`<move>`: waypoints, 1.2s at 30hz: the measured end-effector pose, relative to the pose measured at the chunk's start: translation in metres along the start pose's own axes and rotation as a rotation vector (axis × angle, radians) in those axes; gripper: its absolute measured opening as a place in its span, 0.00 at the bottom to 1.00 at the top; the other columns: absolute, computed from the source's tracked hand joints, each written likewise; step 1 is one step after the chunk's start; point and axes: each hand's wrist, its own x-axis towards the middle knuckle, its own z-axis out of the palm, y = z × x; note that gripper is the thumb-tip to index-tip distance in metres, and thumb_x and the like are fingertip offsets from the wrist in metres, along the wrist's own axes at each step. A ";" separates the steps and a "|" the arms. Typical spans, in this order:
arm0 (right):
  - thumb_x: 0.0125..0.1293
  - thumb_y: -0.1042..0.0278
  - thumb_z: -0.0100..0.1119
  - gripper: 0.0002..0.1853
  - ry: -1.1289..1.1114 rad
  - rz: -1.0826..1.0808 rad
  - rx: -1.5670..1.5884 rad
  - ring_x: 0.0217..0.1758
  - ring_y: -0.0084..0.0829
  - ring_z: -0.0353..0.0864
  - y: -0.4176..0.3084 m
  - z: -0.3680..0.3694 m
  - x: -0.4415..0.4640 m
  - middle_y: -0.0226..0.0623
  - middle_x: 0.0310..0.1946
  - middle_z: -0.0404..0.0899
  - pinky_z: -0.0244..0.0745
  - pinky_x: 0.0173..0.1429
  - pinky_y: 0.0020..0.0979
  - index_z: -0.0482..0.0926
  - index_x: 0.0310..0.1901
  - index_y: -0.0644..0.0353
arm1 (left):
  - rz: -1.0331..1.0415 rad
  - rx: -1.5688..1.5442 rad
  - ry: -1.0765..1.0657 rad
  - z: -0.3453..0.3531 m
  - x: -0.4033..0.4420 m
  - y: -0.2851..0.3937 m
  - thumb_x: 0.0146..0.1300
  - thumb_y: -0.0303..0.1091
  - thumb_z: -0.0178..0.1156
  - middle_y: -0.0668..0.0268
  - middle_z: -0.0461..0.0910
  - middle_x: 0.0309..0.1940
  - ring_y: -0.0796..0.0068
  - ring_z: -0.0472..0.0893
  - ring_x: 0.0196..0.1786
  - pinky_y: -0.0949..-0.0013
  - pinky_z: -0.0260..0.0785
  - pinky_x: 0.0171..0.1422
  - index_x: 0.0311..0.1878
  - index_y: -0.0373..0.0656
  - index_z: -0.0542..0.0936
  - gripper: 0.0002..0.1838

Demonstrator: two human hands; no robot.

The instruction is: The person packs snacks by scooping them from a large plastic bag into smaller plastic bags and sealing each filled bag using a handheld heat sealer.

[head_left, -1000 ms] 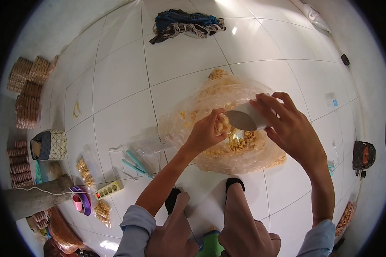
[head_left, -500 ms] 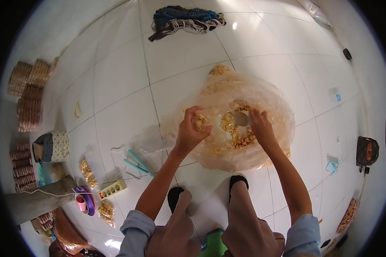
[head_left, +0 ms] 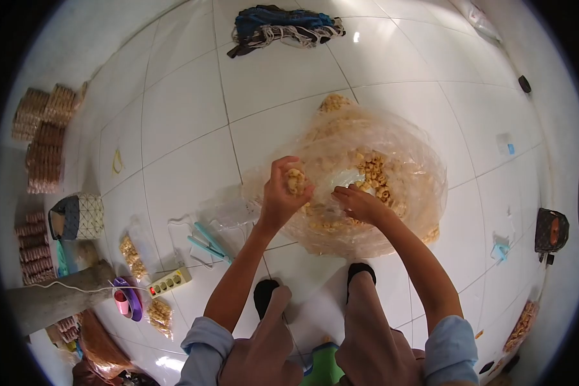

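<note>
Two bare hands work at a large, crinkled clear-plastic bag [head_left: 424,157] lying on the white tiled floor [head_left: 180,122], golden hollow snack pieces [head_left: 374,170] showing in its opening. From where I stand, the left hand [head_left: 280,198] curls around a rounded, pale-yellow clump of snacks [head_left: 295,182]; the right hand [head_left: 360,204] is over the opening, fingers bunched, though I cannot tell whether they pinch anything. Best to cup the clump lightly, since it probably crushes easily, and to hold the right wrist clear of loose plastic.
</note>
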 end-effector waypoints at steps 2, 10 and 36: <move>0.44 0.73 0.62 0.27 -0.104 0.116 0.050 0.47 0.40 0.71 -0.003 -0.008 -0.001 0.41 0.50 0.71 0.70 0.53 0.32 0.70 0.51 0.64 | -0.007 -0.006 -0.006 0.000 -0.001 -0.001 0.48 0.25 0.65 0.67 0.72 0.32 0.79 0.74 0.35 0.75 0.69 0.42 0.54 0.43 0.63 0.29; 0.40 0.73 0.67 0.36 -0.026 0.244 0.099 0.53 0.44 0.68 0.001 0.022 0.001 0.44 0.51 0.69 0.68 0.57 0.37 0.65 0.55 0.62 | 0.009 0.000 -0.032 -0.002 -0.002 -0.004 0.49 0.26 0.65 0.65 0.73 0.33 0.77 0.75 0.36 0.73 0.70 0.43 0.54 0.44 0.63 0.29; 0.40 0.80 0.65 0.33 0.313 0.269 -0.252 0.52 0.37 0.68 -0.077 -0.236 -0.038 0.37 0.50 0.67 0.79 0.47 0.31 0.67 0.53 0.59 | 0.095 0.275 -0.229 0.036 0.021 0.043 0.47 0.33 0.67 0.58 0.75 0.34 0.60 0.79 0.34 0.65 0.71 0.38 0.57 0.50 0.58 0.36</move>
